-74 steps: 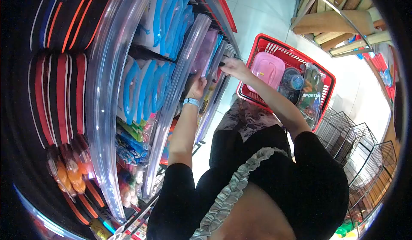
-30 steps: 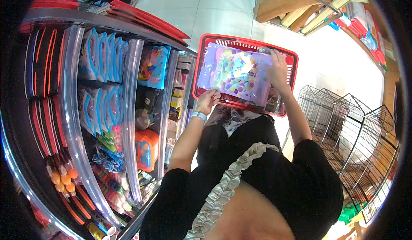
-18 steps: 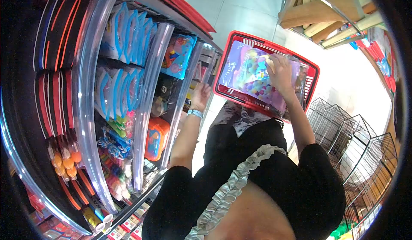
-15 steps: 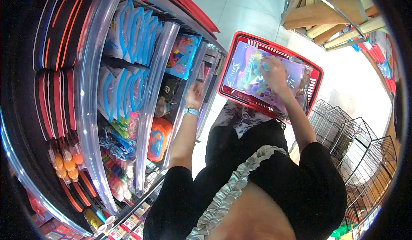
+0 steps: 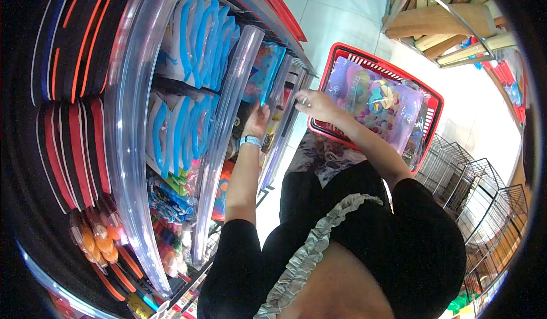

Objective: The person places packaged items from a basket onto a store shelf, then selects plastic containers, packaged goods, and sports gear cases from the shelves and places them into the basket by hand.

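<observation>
My left hand reaches into the shelf rack, its fingers curled at the lower corner of a flat blue pack with a colourful printed front. Part of those fingers is hidden. My right hand, with a ring on one finger, is held between the rack and the red basket. Its fingers are loosely apart and nothing shows in them. Inside the basket lies a clear purple package of small coloured balls, with other wrapped goods partly covered beneath it.
Clear plastic shelf strips run along the rack on my left. Blue-edged bags, striped black-and-red items and orange-capped pieces fill it. Wire baskets stand at right, below a rack of wooden pieces.
My right hand has left the package in the basket and moved left toward the rack. My left hand has shifted up to the blue pack. The view has turned slightly.
</observation>
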Demonstrator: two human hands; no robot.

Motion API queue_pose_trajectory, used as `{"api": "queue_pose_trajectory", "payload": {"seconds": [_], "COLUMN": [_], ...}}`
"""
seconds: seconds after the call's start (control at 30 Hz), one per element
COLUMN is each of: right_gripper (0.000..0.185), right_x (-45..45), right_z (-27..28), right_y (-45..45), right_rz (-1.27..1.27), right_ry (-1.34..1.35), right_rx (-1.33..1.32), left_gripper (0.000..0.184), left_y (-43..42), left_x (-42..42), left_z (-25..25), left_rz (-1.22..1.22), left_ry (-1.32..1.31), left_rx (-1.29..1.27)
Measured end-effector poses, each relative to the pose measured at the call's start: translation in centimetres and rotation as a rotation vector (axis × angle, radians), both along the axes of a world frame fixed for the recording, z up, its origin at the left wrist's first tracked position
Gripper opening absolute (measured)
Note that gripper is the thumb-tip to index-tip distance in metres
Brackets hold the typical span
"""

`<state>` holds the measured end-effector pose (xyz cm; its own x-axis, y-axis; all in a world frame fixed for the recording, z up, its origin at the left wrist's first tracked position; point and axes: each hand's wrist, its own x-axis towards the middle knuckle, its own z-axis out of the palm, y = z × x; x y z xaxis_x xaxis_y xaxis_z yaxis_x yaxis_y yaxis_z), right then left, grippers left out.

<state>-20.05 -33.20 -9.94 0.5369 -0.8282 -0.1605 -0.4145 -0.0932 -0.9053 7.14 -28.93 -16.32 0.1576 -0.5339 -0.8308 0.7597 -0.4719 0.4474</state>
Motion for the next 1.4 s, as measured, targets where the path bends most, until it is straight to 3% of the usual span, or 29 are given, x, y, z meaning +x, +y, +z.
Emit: {"api": "queue_pose_trajectory", "payload": {"seconds": [0.07,0.13,0.23,0.27,0.37,0.4,0.5,0.67,0.77,0.87,0.97,1.03,1.07,1.13,1.23,1.3,1.37,1.4], "right_gripper": [0.048,0.056,0.058,0.046,0.036,0.028,0.019,0.02,0.02,0.018,0.021,0.023,0.024,0.026,0.032,0.035,0.04,0.043], "right_x": [1.3,2.5,2.1,2.0,1.9,1.2,-1.1,-8.0,-14.0,-19.4,-25.9,-28.9,-30.1,-31.4,-31.0,-29.9,-28.8,-28.0], "right_z": [0.2,-0.3,2.3,3.6,0.8,0.5,-0.1,0.4,1.4,5.5,3.1,3.3,3.4,2.4,3.5,4.3,3.9,3.7], "right_y": [-0.3,-0.3,-0.8,-0.7,0.6,0.8,2.4,4.7,6.2,8.0,10.1,10.9,11.3,12.4,12.1,10.9,9.1,8.1], "right_rz": [-0.022,-0.111,-0.183,-0.249,-0.432,-0.417,-0.473,-0.365,-0.266,-0.423,-0.494,-0.585,-0.631,-0.706,-0.855,-0.93,-0.814,-0.754], "right_ry": [-0.144,-0.376,-0.499,-0.561,-0.593,-0.472,-0.346,-0.429,-0.446,-0.482,-0.343,-0.265,-0.227,0.085,0.393,0.464,0.423,0.403], "right_rx": [0.202,0.476,0.704,0.763,0.723,0.719,0.615,0.519,0.29,0.415,0.324,0.466,0.538,0.275,-0.052,-0.386,-0.472,-0.515], "left_gripper": [0.023,0.019,0.014,0.014,0.02,0.023,0.033,0.043,0.043,0.042,0.036,0.034,0.036,0.041,0.054,0.064,0.074,0.078], "left_y": [0.1,1.1,4.1,5.4,7.9,8.2,8.5,7.1,6.1,5.4,5.1,4.9,4.7,4.5,4.4,3.9,3.2,2.6], "left_x": [-1.4,-3.2,-6.2,-7.2,-9.6,-10.3,-11.6,-11.5,-13.8,-17.0,-20.8,-22.4,-22.8,-23.3,-23.0,-22.8,-23.2,-23.7], "left_z": [2.7,6.1,8.5,8.5,8.5,8.4,8.2,6.3,6.6,6.1,5.1,3.8,3.3,2.3,0.7,1.7,4.1,5.3], "left_rz": [-0.004,-0.163,-0.349,-0.425,-0.527,-0.54,-0.366,-0.052,-0.063,-0.213,-0.386,-0.428,-0.442,-0.464,-0.461,-0.673,-0.866,-0.972], "left_ry": [-0.034,-0.004,0.11,0.087,0.094,0.111,0.166,0.249,0.128,0.155,0.138,0.128,0.083,-0.01,-0.659,-1.143,-1.625,-1.559], "left_rx": [-0.055,-0.163,-0.226,-0.219,-0.207,-0.204,-0.144,-0.217,-0.219,-0.205,-0.123,-0.041,-0.016,0.032,-0.103,-0.316,-0.542,-0.572]}}
